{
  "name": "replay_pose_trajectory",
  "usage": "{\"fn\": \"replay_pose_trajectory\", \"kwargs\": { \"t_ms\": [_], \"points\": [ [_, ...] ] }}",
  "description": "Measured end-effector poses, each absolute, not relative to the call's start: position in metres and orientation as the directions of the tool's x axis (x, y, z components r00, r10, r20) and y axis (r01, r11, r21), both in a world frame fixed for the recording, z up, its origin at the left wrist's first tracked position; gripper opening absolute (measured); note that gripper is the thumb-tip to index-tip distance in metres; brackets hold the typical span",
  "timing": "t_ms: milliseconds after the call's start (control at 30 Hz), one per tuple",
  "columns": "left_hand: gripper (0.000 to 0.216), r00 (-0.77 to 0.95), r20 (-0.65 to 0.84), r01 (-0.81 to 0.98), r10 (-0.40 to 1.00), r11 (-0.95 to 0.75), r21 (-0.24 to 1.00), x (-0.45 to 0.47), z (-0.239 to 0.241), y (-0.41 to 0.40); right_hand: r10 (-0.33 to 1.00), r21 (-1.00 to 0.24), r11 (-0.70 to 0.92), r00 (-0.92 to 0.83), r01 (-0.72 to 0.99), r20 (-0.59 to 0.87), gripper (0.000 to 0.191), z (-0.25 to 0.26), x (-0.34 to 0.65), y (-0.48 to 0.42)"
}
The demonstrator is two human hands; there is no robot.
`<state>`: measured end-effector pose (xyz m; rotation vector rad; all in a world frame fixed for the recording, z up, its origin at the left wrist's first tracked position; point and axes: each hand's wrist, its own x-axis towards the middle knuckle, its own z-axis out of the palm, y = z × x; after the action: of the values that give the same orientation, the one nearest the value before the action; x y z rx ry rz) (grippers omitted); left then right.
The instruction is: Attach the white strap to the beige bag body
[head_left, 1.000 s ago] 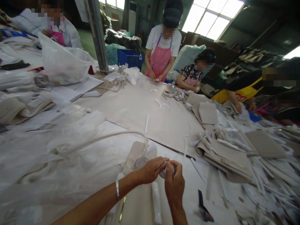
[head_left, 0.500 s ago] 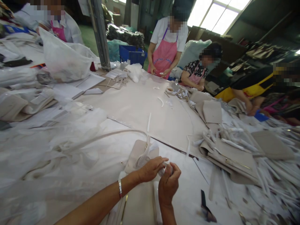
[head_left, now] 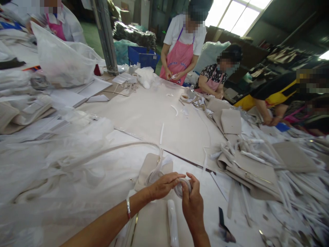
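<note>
My left hand and my right hand meet low in the middle of the view, fingers pinched around a small roll of clear tape. A silver bracelet circles my left wrist. Just behind the hands lies a beige bag piece with a long thin strap looping off to the left. A beige panel with a white rolled strip lies under my forearms.
White strips and beige bag pieces pile up on the right. Clear plastic bags cover the left. A dark tool lies right of my hands. Across the table work several people, one in a pink apron.
My right hand has turned on the tape roll, fingers now raised above it; the left hand stays pinched on it. The view has shifted slightly.
</note>
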<state>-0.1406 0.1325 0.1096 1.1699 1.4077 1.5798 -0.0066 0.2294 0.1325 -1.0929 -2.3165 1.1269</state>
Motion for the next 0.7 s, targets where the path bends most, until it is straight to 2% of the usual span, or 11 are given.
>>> {"fn": "replay_pose_trajectory", "kwargs": {
  "t_ms": [200, 333, 400, 433, 500, 600, 700],
  "points": [
    [0.045, -0.447, 0.117, 0.047, 0.887, -0.107, 0.993, -0.133, 0.108, 0.135, 0.933, -0.874, 0.221, -0.356, 0.433, 0.059, 0.064, 0.121, -0.029, 0.201],
    [0.044, -0.461, 0.138, 0.086, 0.877, -0.111, 0.99, -0.126, 0.107, 0.135, 0.982, -0.933, 0.131, -0.173, 0.336, 0.076, 0.061, 0.114, -0.044, 0.18],
    [0.043, -0.473, 0.141, 0.089, 0.87, -0.112, 0.99, -0.125, 0.103, 0.135, 0.989, -0.945, 0.099, -0.139, 0.313, 0.058, 0.062, 0.112, -0.043, 0.175],
    [0.043, -0.481, 0.143, 0.089, 0.865, -0.113, 0.99, -0.126, 0.101, 0.135, 0.986, -0.945, 0.094, -0.161, 0.313, 0.044, 0.062, 0.111, -0.04, 0.176],
    [0.043, -0.495, 0.14, 0.095, 0.858, -0.106, 0.99, -0.131, 0.097, 0.133, 0.949, -0.936, 0.096, -0.315, 0.34, -0.017, 0.062, 0.114, -0.032, 0.186],
    [0.042, -0.467, 0.141, 0.12, 0.873, -0.096, 0.988, -0.138, 0.094, 0.125, 0.792, -0.901, 0.154, -0.596, 0.406, -0.133, 0.056, 0.122, -0.02, 0.217],
    [0.04, -0.416, 0.135, 0.165, 0.899, -0.071, 0.984, -0.129, 0.101, 0.123, 0.708, -0.865, 0.298, -0.702, 0.403, -0.083, 0.041, 0.138, -0.006, 0.235]
  ]
}}
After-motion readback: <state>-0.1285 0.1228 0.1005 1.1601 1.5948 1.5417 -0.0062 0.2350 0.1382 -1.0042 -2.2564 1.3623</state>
